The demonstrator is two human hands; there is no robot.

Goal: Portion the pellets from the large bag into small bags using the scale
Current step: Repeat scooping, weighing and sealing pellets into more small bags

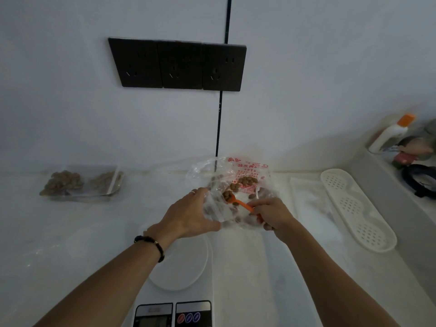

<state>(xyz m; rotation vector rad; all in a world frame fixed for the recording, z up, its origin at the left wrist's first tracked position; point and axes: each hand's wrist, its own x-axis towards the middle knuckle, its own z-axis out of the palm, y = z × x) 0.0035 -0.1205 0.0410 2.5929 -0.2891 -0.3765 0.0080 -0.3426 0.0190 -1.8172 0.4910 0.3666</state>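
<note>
I see my left hand [188, 214] holding the near left edge of the large bag [236, 185], with the fingers curled around the clear plastic to keep its mouth open. My right hand [273, 215] pinches the handle of an orange scoop [238, 204] between thumb and fingers. The bowl of the scoop is inside the bag and carries a few brown pellets [246, 181]. More pellets lie loose in the bag, some under its red print. The bag sits on the white counter [70, 232], close to the wall, just behind the scale [177, 274].

The scale is below my left wrist, with its round white plate and a display at the near edge. I cannot read the display. On my left wrist there is a dark bead bracelet [151, 244].

Far to the left, near the wall, two small bags [82, 184] with pellets lie beside each other. On the right lies a long white tray [358, 208] with holes. Three dark sockets [179, 64] are on the wall above. A white bottle [391, 135] with an orange cap stands at the far right.
</note>
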